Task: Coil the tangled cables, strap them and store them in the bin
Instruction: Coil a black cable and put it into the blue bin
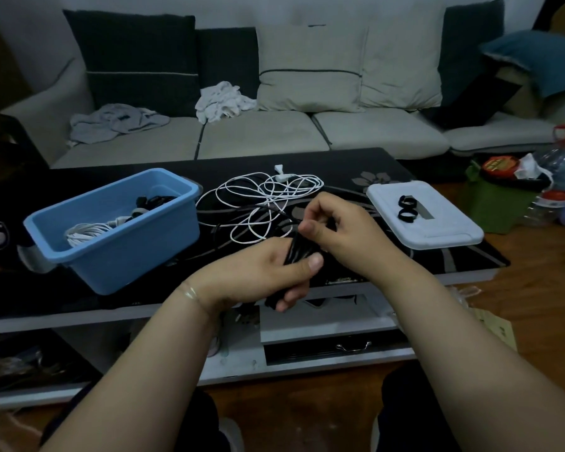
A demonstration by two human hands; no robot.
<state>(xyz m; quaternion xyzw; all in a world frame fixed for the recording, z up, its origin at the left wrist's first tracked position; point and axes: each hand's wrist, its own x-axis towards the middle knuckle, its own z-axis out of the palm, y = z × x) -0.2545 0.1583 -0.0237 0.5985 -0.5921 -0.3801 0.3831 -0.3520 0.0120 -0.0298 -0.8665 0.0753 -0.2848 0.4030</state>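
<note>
My left hand (268,272) grips a bundle of coiled black cable (297,251) over the table's front edge, thumb pressed across it. Just above it, my right hand (336,226) pinches the upper part of the same black cable. Behind the hands a tangled white cable (261,197) lies spread on the black table (118,305). The blue bin (111,223) stands at the left and holds a coiled white cable (88,231) and some black cable (154,201). Two black strap rings (406,208) lie on the white bin lid (437,230) at the right.
A grey sofa (258,132) with cushions and crumpled clothes runs behind the table. Bottles and a green bag (503,197) stand on the floor at the right. The table has a lower shelf and a drawer with a metal handle (353,347).
</note>
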